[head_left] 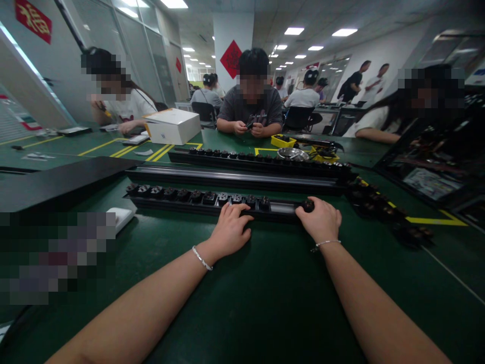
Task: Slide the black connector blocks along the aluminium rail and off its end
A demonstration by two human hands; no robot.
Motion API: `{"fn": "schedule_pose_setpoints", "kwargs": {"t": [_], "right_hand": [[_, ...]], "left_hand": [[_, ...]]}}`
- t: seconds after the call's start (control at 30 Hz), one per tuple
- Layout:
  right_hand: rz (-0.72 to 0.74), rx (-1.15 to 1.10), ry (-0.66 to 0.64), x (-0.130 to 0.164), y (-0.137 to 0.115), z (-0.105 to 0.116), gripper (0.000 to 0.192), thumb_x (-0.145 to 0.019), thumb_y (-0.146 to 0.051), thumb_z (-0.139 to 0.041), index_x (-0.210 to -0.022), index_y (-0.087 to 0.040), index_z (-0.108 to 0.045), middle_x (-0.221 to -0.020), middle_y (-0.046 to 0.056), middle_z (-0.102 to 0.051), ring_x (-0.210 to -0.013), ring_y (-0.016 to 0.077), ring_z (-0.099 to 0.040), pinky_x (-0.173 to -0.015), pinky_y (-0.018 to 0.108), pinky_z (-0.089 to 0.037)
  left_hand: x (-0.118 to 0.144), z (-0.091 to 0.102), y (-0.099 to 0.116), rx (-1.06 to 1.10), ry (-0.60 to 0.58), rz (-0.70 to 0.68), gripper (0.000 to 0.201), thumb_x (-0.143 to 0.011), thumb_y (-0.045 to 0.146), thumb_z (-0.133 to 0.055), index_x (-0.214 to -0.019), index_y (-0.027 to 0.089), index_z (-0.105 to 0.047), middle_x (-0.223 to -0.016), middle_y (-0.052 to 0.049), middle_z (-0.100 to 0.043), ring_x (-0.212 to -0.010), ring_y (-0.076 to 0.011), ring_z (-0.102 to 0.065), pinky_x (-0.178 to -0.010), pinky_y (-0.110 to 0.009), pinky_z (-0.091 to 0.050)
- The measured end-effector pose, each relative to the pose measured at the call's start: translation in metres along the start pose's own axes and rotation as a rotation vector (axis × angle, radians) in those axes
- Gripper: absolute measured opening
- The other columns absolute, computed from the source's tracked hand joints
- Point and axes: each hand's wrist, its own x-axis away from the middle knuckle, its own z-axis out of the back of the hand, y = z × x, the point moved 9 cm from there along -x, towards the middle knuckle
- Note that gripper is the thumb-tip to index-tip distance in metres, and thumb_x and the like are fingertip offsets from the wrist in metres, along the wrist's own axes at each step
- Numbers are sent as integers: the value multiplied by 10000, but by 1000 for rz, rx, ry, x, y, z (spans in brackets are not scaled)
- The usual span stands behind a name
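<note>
The right hand [322, 221] pinched a round, black, plastic-looking piece [308, 205] just right of the bare stretch [282, 208] in a long crosswise black rail [178, 206]; the left hand [231, 230], fingers spread, touched the rail.

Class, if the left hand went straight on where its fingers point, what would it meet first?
Probably the row of black parts in the nearest rail, which the left hand overlaps in view; exact depth is unclear.

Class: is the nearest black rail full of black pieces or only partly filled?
Partly filled: black pieces line much of the rail, but a bare section shows beside the right hand.
</note>
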Motion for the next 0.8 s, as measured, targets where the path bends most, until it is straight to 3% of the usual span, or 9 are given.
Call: {"fn": "schedule_pose_setpoints", "kwargs": {"t": [0.27, 0.53, 0.67, 0.8], "right_hand": [[-38, -2, 27, -2, 4, 3, 482, -698, -400, -505, -1095, -152, -621, -1008, 123, -638, -983, 279, -541, -912, 431, -370], [-59, -14, 4, -3, 7, 2, 479, -716, -405, -505, -1107, -148, -606, -991, 135, -630, -1003, 295, -537, -951, 480, -344], [-100, 27, -20, -3, 12, 2, 495, -709, -445, -508, -1108, -169, -610, -1062, 145, -606, -1073, 328, -497, -963, 550, -300], [-117, -20, -33, -1, 13, 4, 543, -698, -454, -506, -1160, -180, -587, -1121, 138, -590, -1103, 320, -477, -925, 502, -361]], "left_hand": [[0, 1, 1, -4, 0, 10, 300, -790, 259, -566, -1077, 221, -644, -1288, -69, -505, -1234, -253, -416, -1135, -514, -170], [0, 0, 0, 1, -8, 0, 301, -798, 267, -551, -1082, 221, -641, -1308, -62, -499, -1253, -236, -399, -1146, -491, -145], [0, 0, 0, 15, -6, 0, 299, -795, 266, -555, -1077, 215, -641, -1312, -60, -495, -1252, -238, -399, -1147, -496, -144], [0, 3, 2, 15, -10, 0, 298, -792, 252, -555, -1076, 218, -641, -1304, -62, -497, -1250, -240, -404, -1145, -501, -162]]}}
